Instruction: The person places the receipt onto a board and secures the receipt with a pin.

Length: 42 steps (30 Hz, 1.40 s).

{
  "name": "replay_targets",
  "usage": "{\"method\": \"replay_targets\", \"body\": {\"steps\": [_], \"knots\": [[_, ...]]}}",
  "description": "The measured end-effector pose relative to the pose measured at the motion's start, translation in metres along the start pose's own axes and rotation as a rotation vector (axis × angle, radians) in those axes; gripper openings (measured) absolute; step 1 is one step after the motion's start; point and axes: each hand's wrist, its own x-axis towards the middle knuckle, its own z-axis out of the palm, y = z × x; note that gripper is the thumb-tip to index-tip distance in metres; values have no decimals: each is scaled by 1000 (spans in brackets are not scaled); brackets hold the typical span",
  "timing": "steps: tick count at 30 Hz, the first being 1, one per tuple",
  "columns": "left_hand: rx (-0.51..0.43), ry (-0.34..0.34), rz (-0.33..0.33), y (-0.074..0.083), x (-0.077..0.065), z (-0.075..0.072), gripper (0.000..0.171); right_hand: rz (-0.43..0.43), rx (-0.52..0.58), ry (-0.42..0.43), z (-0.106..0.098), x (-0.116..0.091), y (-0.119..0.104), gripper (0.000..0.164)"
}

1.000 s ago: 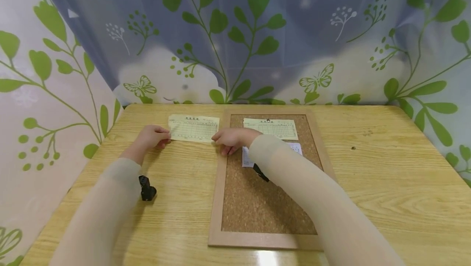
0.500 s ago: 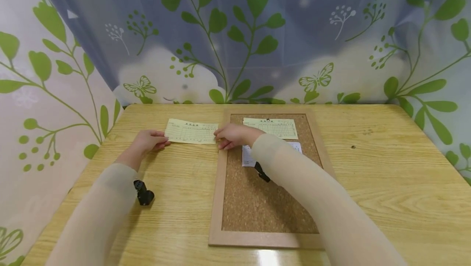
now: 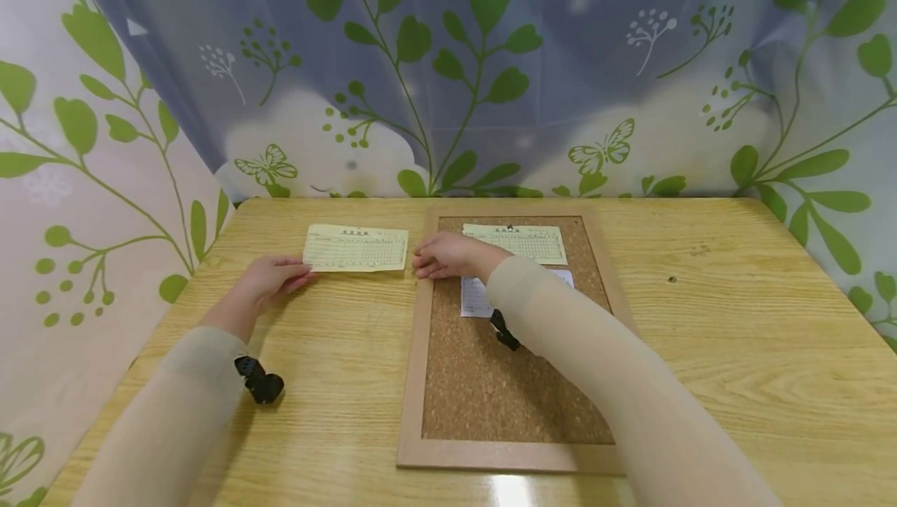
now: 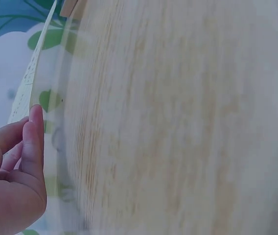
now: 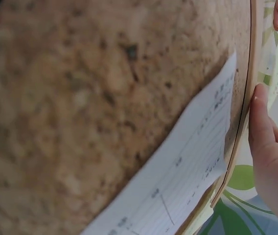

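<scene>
A pale yellow printed form slip (image 3: 356,248) is held at its lower left corner by my left hand (image 3: 269,283), between thumb and fingertips. Seen edge-on in the left wrist view, this slip (image 4: 29,88) stands up from the fingers. My right hand (image 3: 452,255) is over the left frame of the corkboard (image 3: 511,390), its fingertips just off the slip's right edge. In the right wrist view the right hand's fingers (image 5: 262,127) reach along the frame and grip nothing visible. A second yellow slip (image 3: 532,246) hangs under a pushpin (image 3: 510,228) on the cork.
Below the pinned slip lies a white printed slip (image 3: 475,303), partly covered by the right forearm. The corkboard rests on a wooden table (image 3: 715,351). A leaf-patterned curtain (image 3: 490,110) rises behind the table. Black wrist cameras (image 3: 261,382) stick out under the sleeves.
The loose yellow slip has moved left with my left hand. My right hand, earlier at its right edge, has come away from it and stays by the board's frame.
</scene>
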Motion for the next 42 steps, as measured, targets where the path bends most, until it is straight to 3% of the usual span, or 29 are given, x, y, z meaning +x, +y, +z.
{"method": "replay_targets", "body": {"steps": [7, 19, 26, 32, 42], "knots": [[-2, -29, -5, -1, -9, 2, 28, -10, 42, 17, 1, -1, 1, 37], [-6, -67, 6, -4, -15, 12, 33, -8, 113, 102, 2, 2, 3, 33], [-11, -105, 11, -3, -20, 15, 25, -41, 87, 165, 1, 6, 6, 14], [-56, -137, -2, -3, -22, 16, 21, -104, 86, 146, -7, 20, 18, 30], [-17, -126, -19, -3, -24, 15, 27, -56, 81, 139, -1, -5, 5, 22]]}}
